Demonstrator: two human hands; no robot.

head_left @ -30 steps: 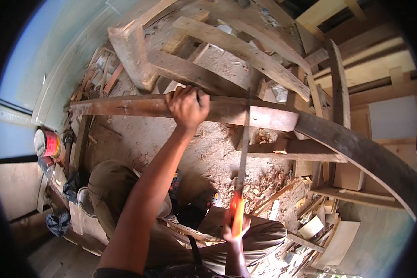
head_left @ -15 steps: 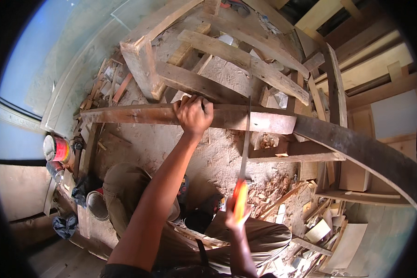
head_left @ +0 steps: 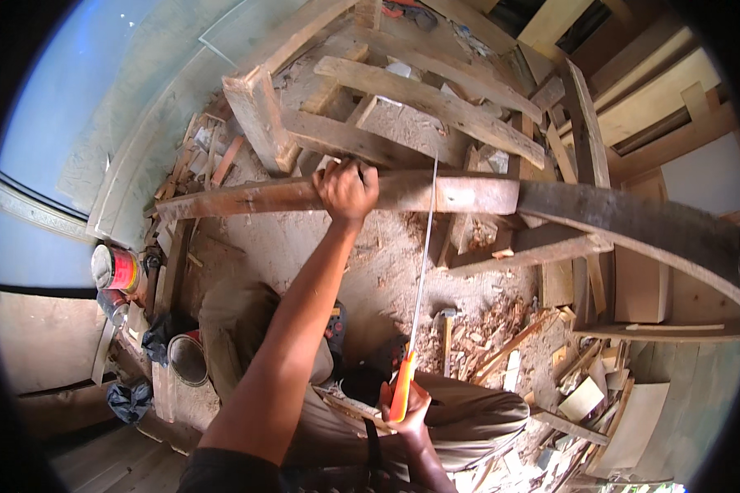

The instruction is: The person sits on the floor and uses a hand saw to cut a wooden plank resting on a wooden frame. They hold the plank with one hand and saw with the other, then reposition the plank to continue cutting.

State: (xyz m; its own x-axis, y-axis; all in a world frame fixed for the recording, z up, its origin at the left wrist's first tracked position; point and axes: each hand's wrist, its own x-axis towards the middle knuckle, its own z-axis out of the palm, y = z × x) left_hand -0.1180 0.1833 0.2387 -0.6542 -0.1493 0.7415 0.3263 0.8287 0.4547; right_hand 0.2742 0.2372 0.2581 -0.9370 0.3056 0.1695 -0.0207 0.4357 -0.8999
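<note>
A long wooden board (head_left: 263, 200) lies across a rough timber frame (head_left: 395, 80). My left hand (head_left: 347, 189) is closed over the board left of the saw, its fingers curled round the far edge. In my right hand (head_left: 409, 405) is the orange and yellow handle of a handsaw (head_left: 423, 283), held low above my lap. The thin blade runs up and away from me and crosses the board right of my left hand. Whether the teeth sit in a cut cannot be made out. A paler, sunlit stretch of the board shows right of the blade.
A curved dark plank (head_left: 633, 215) meets the board's right end. On the floor lie a hammer (head_left: 448, 329), shavings and offcuts (head_left: 584, 400). Paint cans (head_left: 117, 267) and an open tin (head_left: 189, 359) stand at the left. Glass sheets (head_left: 164, 123) lean at the far left.
My right hand has drawn the saw back toward me, and its handle is lower now. My left hand stays on the board. The view has shifted slightly, showing the hammer more fully.
</note>
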